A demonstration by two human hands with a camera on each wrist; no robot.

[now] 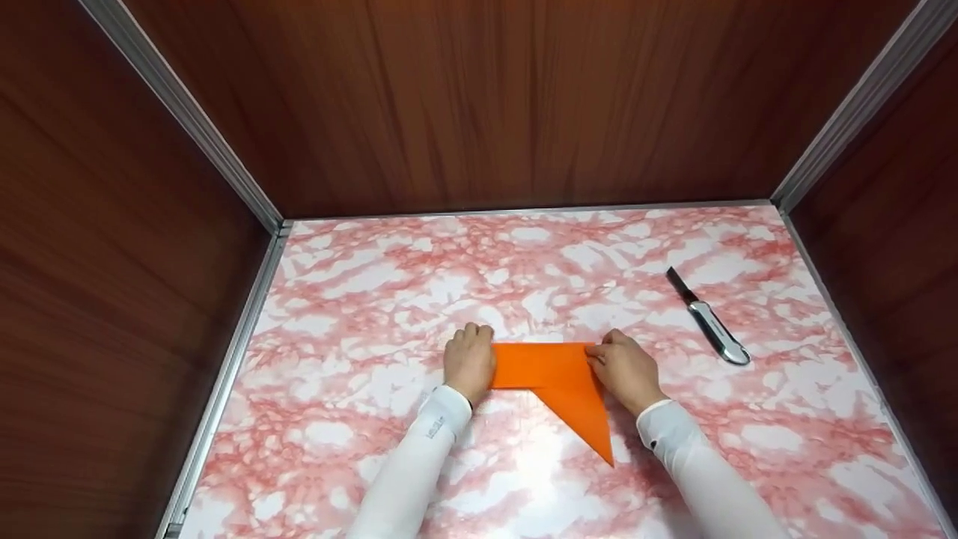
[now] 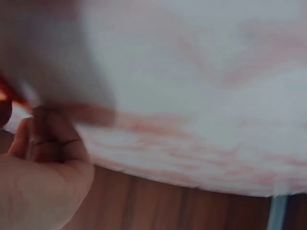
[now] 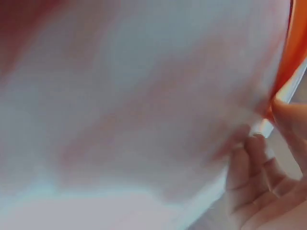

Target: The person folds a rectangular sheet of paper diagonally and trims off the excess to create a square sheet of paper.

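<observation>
A folded sheet of orange paper [image 1: 554, 365] lies in the middle of the table, a straight band along its top and a pointed flap slanting down toward me on the right. At its left end my left hand [image 1: 469, 363] holds the edge with curled fingers. My right hand [image 1: 629, 372] pinches the upper right corner between thumb and fingers. In the right wrist view, the thumb lies against the orange paper [image 3: 291, 52]. The left wrist view has my left hand [image 2: 48, 163] with its fingers bent in, and most of the paper out of sight.
To the right and farther back lies a utility knife [image 1: 707, 318] with a grey and black handle, its dark blade pointing away from me. Brown wood-grain panels [image 1: 524, 105] with metal edging stand around the red-and-white marbled table [image 1: 359, 299] at left, back and right.
</observation>
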